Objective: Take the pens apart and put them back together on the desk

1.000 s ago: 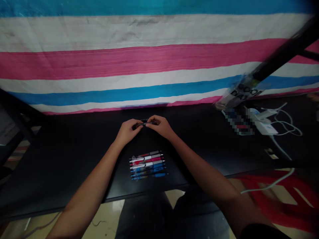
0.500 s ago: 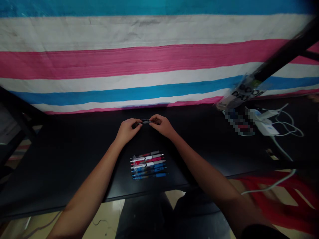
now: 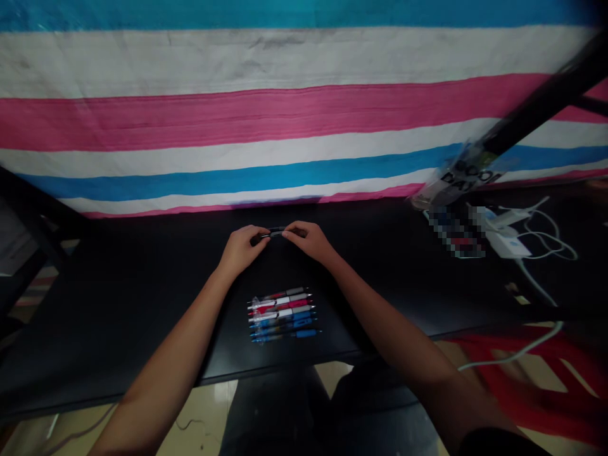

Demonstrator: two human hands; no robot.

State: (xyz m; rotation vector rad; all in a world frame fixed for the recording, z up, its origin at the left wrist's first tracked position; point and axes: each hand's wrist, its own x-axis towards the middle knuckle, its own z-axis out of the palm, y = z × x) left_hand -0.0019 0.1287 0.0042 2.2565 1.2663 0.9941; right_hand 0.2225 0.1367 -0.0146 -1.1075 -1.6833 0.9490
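Near the back of the black table (image 3: 156, 297), my left hand (image 3: 246, 246) pinches the left end of a dark pen (image 3: 277, 232). My right hand (image 3: 306, 239) grips its other end, so only the pen's middle shows between the fingers. A second dark pen may lie alongside it, but I cannot tell. Closer to me, between my forearms, several pens (image 3: 284, 310) lie side by side in a row. Their barrels are black and grey, white, red and blue, and their tips point right. Clear plastic shines near their left ends.
A striped sheet (image 3: 266, 114) hangs behind the table. To the right are a clear bag with lettering (image 3: 463, 177), a white power strip (image 3: 510, 244) with cables, and a slanting black post (image 3: 541, 107). A red stool (image 3: 532, 386) stands below the table's right edge.
My right hand has shifted very slightly at the pen, and the pen has turned a little between my fingers. The row of pens has not moved.
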